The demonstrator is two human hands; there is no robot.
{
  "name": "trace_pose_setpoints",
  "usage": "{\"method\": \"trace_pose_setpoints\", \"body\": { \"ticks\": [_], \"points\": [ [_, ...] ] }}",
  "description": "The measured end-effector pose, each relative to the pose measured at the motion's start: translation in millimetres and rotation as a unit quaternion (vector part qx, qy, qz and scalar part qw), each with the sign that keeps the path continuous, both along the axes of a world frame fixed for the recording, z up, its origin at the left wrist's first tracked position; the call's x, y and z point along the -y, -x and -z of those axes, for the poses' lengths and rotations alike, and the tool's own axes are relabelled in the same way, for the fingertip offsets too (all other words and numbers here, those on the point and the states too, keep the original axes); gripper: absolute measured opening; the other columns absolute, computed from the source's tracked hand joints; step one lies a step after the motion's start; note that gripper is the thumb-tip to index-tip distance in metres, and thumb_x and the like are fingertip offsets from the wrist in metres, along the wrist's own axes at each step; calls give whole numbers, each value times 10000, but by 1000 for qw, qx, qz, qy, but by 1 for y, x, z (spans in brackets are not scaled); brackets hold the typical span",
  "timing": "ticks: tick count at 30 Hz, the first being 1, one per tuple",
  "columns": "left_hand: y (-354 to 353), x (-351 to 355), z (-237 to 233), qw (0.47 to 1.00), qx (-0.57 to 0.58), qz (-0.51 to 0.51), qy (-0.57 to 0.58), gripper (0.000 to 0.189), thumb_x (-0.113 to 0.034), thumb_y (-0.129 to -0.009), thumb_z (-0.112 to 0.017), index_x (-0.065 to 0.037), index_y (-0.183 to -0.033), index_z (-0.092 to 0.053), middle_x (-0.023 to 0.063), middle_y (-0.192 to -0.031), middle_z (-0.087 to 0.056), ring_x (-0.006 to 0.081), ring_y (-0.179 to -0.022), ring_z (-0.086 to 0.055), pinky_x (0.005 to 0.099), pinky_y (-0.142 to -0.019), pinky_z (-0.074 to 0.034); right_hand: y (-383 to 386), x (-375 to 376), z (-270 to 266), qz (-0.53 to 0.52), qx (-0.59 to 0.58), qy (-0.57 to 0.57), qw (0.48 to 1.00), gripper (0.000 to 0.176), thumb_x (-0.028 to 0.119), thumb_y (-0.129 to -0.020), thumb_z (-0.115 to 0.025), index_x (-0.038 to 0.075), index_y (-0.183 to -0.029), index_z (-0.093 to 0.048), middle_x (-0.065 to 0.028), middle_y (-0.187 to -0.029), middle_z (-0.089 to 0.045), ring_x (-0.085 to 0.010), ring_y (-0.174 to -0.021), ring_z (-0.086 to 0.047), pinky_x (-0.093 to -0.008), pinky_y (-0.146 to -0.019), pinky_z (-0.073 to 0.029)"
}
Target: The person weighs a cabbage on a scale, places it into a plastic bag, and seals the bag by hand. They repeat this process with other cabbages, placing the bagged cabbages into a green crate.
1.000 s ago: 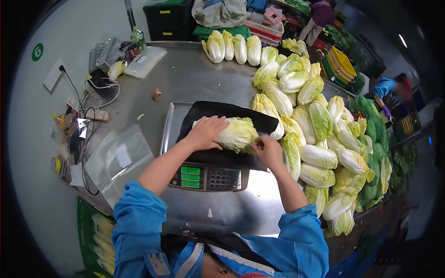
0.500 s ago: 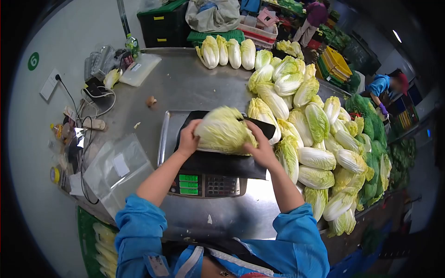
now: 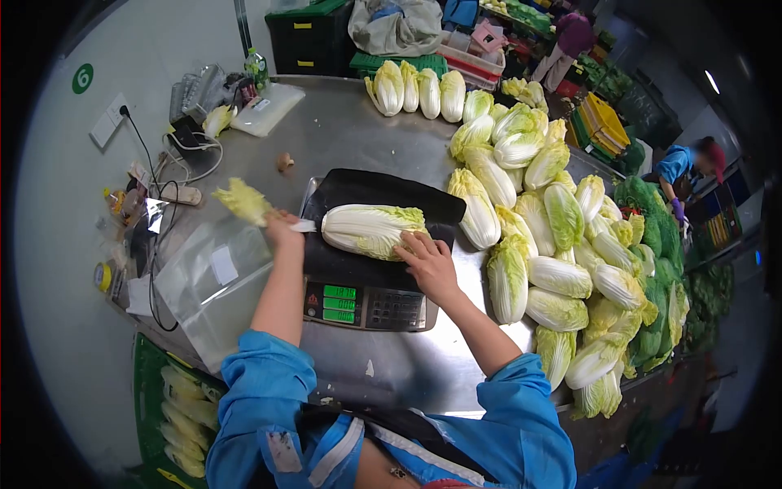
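Note:
A napa cabbage (image 3: pixel 371 231) lies on its side on the black sheet (image 3: pixel 383 189) over the weighing scale. My right hand (image 3: pixel 430 265) rests with spread fingers against its leafy right end. Left of the scale, my left hand (image 3: pixel 285 230) is closed round a loose cabbage leaf (image 3: pixel 244 201), whose yellow frilly part points left and whose white stem sticks out to the right. Below the sheet, the scale's display (image 3: pixel 340 303) glows green.
A big heap of cabbages (image 3: pixel 562 216) covers the right side of the metal table (image 3: pixel 342 114). Clear plastic bags (image 3: pixel 213 269) lie at the left, near cables and small items. A green crate (image 3: pixel 155 399) holds wrapped cabbages. Two other people (image 3: pixel 676 167) stand farther back.
The cabbage held in both hands is now down on the black sheet. My left hand has moved left with a loose leaf. My right hand has moved to the cabbage's near right side.

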State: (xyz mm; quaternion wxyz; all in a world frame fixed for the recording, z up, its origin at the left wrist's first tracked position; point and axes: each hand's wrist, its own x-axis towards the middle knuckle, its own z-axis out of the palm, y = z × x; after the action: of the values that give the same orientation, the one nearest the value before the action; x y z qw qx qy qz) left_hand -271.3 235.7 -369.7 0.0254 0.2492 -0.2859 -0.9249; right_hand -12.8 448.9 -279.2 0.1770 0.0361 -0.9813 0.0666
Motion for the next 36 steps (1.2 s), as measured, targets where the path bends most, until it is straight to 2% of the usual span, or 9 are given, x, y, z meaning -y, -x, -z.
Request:
{"method": "trace_pose_setpoints", "body": {
  "ticks": [6, 10, 11, 13, 18, 19, 24, 28, 36],
  "points": [
    [-80, 43, -89, 950, -148, 245, 122, 253, -294, -893, -471, -47, -842, -490, 89, -637, -529, 161, -486, -507, 306, -439, -435, -25, 32, -30, -14, -64, 231, 971, 793, 281, -670, -726, 78, -1322, -322, -167, -1288, -416, -298, -1211, -386, -410, -974, -312],
    [-227, 28, -90, 637, -175, 674, 331, 366, -265, -800, -628, 22, -1018, -564, 115, -833, -643, 206, -673, -636, 330, -603, -517, -62, 75, -8, -48, 96, 583, 805, 581, 266, -762, -680, 19, -1226, -430, -149, -1155, -518, -298, -1082, -487, -380, -925, -373],
    [-254, 28, -68, 652, -126, 725, 184, 426, -318, -769, -659, 2, -1033, -565, 101, -876, -642, 219, -790, -631, 334, -695, -498, -79, 73, 60, -92, 108, 534, 833, 412, 202, -763, -669, 22, -1101, -519, -129, -1086, -546, -301, -1016, -517, -381, -884, -400],
    [-274, 40, -34, 392, -321, 778, 371, 531, -383, -734, -684, 2, -1073, -544, 150, -1001, -607, 251, -958, -571, 356, -815, -444, -123, 89, 45, 13, 26, 417, 908, 318, 127, -696, -662, 48, -990, -571, -137, -969, -578, -290, -897, -562, -382, -799, -446],
    [-297, 88, -9, 480, -283, 748, 361, 277, -277, -819, -604, -28, -937, -628, 87, -767, -614, 137, -713, -581, 270, -673, -460, -256, -8, -1, 256, 224, 507, 792, 302, 147, -692, -668, 16, -958, -615, -65, -857, -637, -183, -782, -599, -359, -726, -479],
    [-296, 91, -12, 487, -178, 777, 357, 212, -226, -844, -580, -29, -884, -644, 63, -705, -606, 97, -659, -573, 240, -626, -456, -310, -67, 21, 356, 70, 377, 852, 335, 162, -744, -643, -8, -1025, -579, -73, -906, -612, -176, -785, -579, -346, -722, -474],
    [-306, 80, -6, 454, -120, 773, 426, 161, -174, -847, -571, -27, -835, -638, 17, -609, -563, 74, -532, -503, 240, -531, -419, -406, -247, -90, 567, -438, 299, 630, 466, 277, -841, -606, 26, -1202, -452, -29, -1007, -566, -139, -806, -556, -216, -641, -406],
    [-322, 60, 17, 653, -251, 620, 355, 186, -195, -852, -576, -18, -887, -622, 9, -654, -578, 86, -526, -512, 247, -498, -412, -288, -243, -67, 344, -313, 420, 779, 253, 190, -879, -552, 5, -1051, -566, -40, -884, -614, -127, -790, -580, -233, -691, -445],
    [-254, 37, 6, 701, -117, 647, 276, 234, -171, -884, -531, -32, -1072, -523, 40, -785, -614, 84, -609, -557, 220, -537, -422, 86, -161, -26, 155, -49, 371, 914, 486, 357, -838, -581, 8, -1166, -499, -132, -962, -618, -194, -891, -577, -295, -791, -439]
  ]
}}
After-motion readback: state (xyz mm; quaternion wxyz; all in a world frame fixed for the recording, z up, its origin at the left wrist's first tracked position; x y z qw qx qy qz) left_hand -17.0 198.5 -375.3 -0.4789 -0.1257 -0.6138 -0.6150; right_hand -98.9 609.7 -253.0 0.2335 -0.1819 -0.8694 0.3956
